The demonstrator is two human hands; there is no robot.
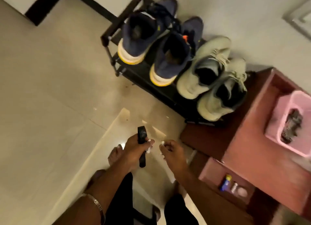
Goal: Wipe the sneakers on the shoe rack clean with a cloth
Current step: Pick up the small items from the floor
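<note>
Sneakers (170,56) fill black rack (107,38); pink basket (286,123) beside, on cabinet (244,140).

Home entryway or hall: tiled floor (50,90), low black shoe rack (151,76) with sneakers against wall, wooden cabinet (244,149) holding pink basket (286,107).

Single view only: head-worn camera, wide angle, looks steeply down and forward from standing height. Frame rolled, so floor tiles (50,90) run diagonally. Left hand (134,150) and right hand (173,152) close below lens, lower centre. Shoe rack (151,83) farther off, upper centre, against wall. Red cabinet (244,140) near, right edge. Image blurred throughout.
</note>
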